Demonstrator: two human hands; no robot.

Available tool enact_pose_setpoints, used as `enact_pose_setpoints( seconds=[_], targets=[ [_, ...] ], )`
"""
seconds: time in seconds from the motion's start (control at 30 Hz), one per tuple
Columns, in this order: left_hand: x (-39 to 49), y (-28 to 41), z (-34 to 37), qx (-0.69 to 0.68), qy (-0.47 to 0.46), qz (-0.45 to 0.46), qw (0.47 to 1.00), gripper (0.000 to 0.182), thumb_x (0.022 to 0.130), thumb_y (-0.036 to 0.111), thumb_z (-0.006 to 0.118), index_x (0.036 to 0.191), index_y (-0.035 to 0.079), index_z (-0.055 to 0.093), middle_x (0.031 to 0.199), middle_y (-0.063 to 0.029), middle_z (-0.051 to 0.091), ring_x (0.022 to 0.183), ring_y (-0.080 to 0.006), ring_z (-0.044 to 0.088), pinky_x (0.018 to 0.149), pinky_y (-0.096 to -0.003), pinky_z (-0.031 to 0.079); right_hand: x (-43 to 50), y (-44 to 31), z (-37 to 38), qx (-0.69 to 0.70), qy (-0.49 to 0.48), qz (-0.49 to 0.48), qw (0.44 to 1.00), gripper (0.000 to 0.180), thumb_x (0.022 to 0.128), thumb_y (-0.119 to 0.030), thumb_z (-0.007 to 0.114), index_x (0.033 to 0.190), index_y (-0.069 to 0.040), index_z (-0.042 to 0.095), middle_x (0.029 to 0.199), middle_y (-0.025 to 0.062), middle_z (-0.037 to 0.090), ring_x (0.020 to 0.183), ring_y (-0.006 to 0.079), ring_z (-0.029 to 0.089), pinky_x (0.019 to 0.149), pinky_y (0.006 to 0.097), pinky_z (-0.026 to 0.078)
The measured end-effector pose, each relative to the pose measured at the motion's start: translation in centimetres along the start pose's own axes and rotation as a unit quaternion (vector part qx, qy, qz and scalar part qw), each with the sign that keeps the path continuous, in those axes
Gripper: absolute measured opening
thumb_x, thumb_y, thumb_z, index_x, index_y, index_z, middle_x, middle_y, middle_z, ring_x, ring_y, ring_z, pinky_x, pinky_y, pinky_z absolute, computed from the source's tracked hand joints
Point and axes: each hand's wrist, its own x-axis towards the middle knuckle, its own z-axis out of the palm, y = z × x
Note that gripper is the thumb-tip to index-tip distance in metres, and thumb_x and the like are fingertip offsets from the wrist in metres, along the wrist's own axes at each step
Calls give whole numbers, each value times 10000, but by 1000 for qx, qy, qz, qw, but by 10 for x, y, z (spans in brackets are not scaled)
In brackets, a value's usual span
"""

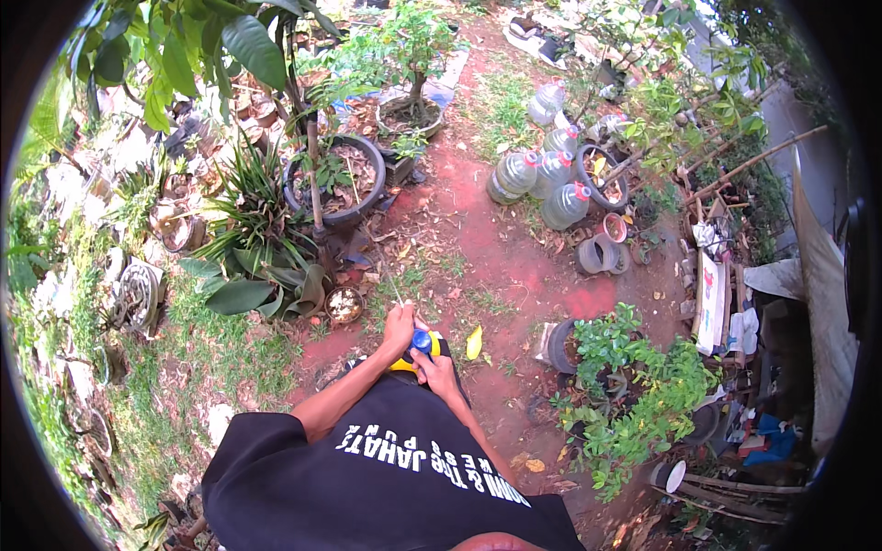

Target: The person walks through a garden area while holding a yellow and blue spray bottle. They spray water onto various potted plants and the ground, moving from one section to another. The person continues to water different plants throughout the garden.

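Note:
My left hand (397, 332) is closed at the front of my body, with a thin pale rod (398, 295) sticking out beyond the fingers. Just right of it is a round blue cap or knob (422, 339). My right hand (435, 372) grips the blue part from below, thumb towards the cap. Beneath both hands shows a yellow and black object (403, 364), perhaps a sprayer's tank, mostly hidden by the hands and my black T-shirt (386, 468). How these parts join is not visible.
Ahead left stand a large round black pot (375, 162), a leafy plant (238, 296) and a small bowl (344, 304). Large plastic water bottles (565, 206) group ahead right, near a grey pot (596, 255). A potted shrub (620, 406) grows on the right. A yellow leaf (474, 342) lies on reddish soil.

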Motion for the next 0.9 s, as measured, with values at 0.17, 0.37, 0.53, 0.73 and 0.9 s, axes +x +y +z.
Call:
enact_pose_setpoints(
  seconds=[0.17,0.37,0.53,0.73,0.9],
  targets=[
    [25,2,23,33,12,-11,999,459,942,330,354,660,12,527,600,-133,641,523,-179,576,543,-325,461,27,-12,-29,-17,-8,16,1000,390,838,-357,644,660,-11,603,491,13,506,441,72,475,441,214,358],
    [62,19,59,38,49,-34,997,417,936,333,400,710,12,541,613,-120,645,525,-158,564,543,-321,455,71,-45,-71,-42,-44,22,998,396,826,-364,659,650,-11,622,488,13,519,442,68,487,435,215,364],
    [84,60,101,59,10,-40,997,354,893,318,491,750,3,568,636,-113,648,541,-146,578,534,-315,462,92,-80,-110,0,-57,34,998,382,828,-359,658,681,-8,624,507,21,528,450,80,492,445,218,370],
    [108,84,146,80,-20,-11,997,343,888,312,508,739,5,547,636,-97,640,531,-141,570,520,-314,457,116,-99,-148,-3,-30,30,999,396,823,-373,658,690,-3,611,504,30,525,445,96,495,450,217,368],
    [123,95,168,67,-38,4,997,312,896,295,517,751,19,522,655,-89,634,560,-120,571,510,-286,452,131,-113,-174,-30,-25,9,999,390,815,-344,665,665,16,649,513,24,548,472,75,499,474,218,350]
  ],
)
